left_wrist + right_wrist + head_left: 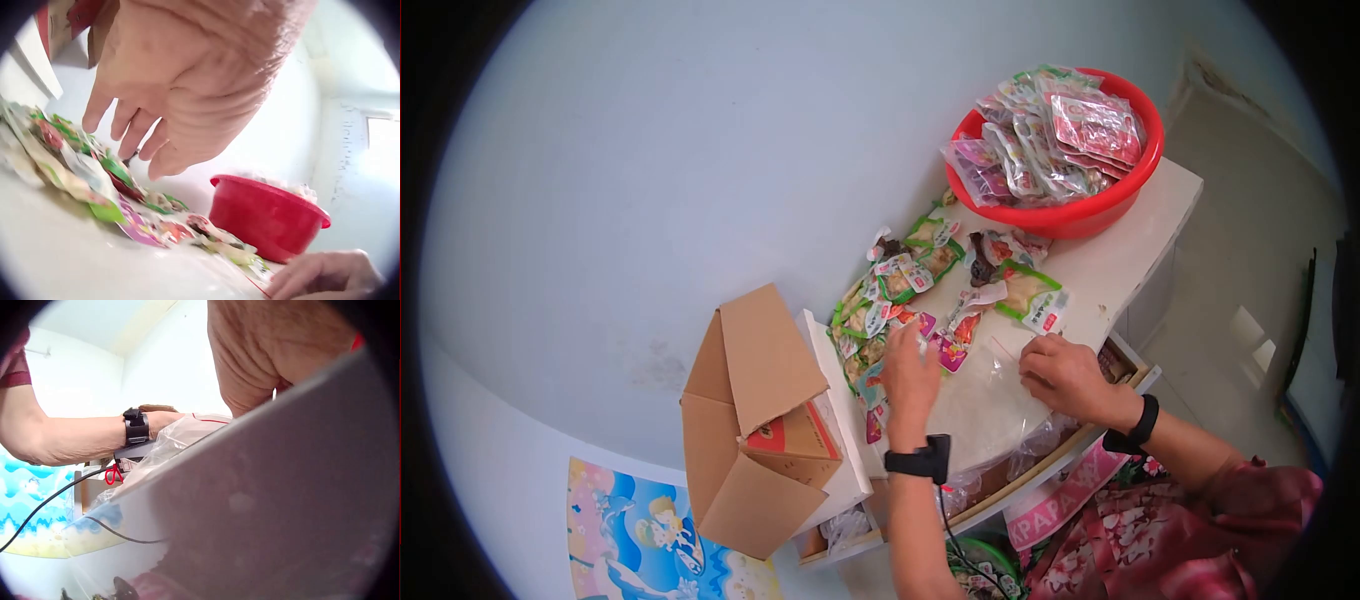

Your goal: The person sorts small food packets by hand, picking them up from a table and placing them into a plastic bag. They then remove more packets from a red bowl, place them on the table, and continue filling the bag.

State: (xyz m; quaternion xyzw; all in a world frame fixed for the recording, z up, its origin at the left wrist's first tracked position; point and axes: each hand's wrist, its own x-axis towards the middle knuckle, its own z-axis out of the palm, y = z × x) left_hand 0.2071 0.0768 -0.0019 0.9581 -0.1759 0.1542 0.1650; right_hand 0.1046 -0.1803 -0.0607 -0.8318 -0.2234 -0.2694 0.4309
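Note:
A clear zip bag (pixel 985 400) with a red line along its mouth lies on the white tabletop (pixel 1145 235). My right hand (pixel 1065 378) pinches the bag's edge with curled fingers; the fingertips are partly hidden. In the right wrist view the bag (pixel 178 434) spreads beside that hand. My left hand (pixel 910 375) hovers over small food packets, its fingers loosely bent and holding nothing, as the left wrist view shows of the hand (pixel 181 81). Nearest to it are a purple-edged packet (pixel 950 352) and a heap of green-edged packets (pixel 900 280).
A red basin (pixel 1100 215) full of packaged bags stands at the table's far end. On the left is an open cardboard box (pixel 770 350). Below the front edge, an open drawer (pixel 990 490) holds clear plastic bags. A green-edged packet (pixel 1025 297) lies beyond the right hand.

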